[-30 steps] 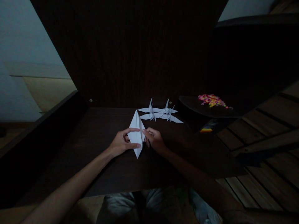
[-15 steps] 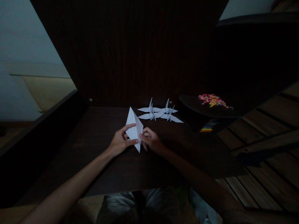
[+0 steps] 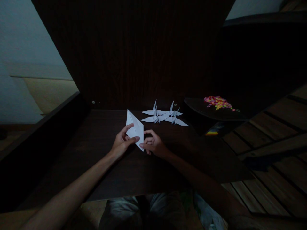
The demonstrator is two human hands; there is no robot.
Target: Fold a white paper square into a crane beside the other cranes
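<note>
The folded white paper (image 3: 138,129) has swung from nearly upright to a slant, its top point now leaning left, and the right hand (image 3: 155,145) has slid down toward the lower tip; this probably lets it work that end's edge. The left hand (image 3: 120,142) is half open, gripping the paper with thumb and index finger across its face. The right hand curls, thumb pressing near the tip. The paper is over the counter (image 3: 103,131), just nearer than four origami cranes (image 3: 157,119).

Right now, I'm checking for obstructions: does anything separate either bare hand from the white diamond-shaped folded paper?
No visible obstruction: the left hand holds the folded paper; the right hand touches its lower end. White origami birds lie farther back.
</note>
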